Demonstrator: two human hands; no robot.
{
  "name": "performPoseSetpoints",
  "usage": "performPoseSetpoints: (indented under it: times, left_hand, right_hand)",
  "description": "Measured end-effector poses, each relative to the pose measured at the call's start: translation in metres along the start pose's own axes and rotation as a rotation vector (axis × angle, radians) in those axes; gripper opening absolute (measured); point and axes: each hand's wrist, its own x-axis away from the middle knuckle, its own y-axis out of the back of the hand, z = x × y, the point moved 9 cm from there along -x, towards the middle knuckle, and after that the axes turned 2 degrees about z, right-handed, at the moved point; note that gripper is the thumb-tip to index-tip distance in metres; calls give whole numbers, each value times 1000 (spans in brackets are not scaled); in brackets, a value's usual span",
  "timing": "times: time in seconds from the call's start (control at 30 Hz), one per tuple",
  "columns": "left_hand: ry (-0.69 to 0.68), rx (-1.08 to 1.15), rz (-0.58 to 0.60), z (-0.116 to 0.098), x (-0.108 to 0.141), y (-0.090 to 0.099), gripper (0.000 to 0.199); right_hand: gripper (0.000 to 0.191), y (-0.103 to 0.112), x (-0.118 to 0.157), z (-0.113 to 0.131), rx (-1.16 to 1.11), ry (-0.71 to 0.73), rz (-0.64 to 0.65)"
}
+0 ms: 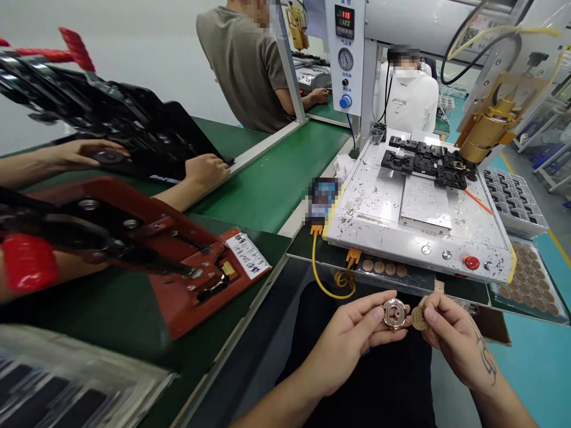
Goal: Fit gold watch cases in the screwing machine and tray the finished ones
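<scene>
Between the thumb and fingers of my left hand [357,330] is a round watch case [395,314], rose-gold at the rim with a ring-shaped inside. Close to its right, my right hand [452,333] pinches a thin brown disc [418,318], flat like a round sticker. The disc and the case are side by side above my lap, in front of the machine's front edge; whether they touch is hard to tell. Several similar brown discs [384,268] lie in a row on a dark strip under the machine.
A white press machine [379,223] with black fixtures [428,160] and a gold head [488,134] stands ahead. To its right are a sheet of discs [529,279] and a parts tray [513,199]. A red hand press [196,285] is left, near a co-worker's hands [205,172].
</scene>
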Motion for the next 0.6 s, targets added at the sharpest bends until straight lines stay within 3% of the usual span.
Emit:
performPoseSetpoints:
  times: [0.2,0.47,0.6]
  left_hand:
    - [-16,-17,-10,-1,0,-1,50]
    - [-41,-53,-13,-2,0,-1,53]
    - [-49,-65,-10,-3,2,0,52]
  right_hand:
    - [33,6,-2,-1,73,16,-27]
    - [33,-7,-7,29,281,138,-46]
    - [31,-6,-6,28,267,131,-48]
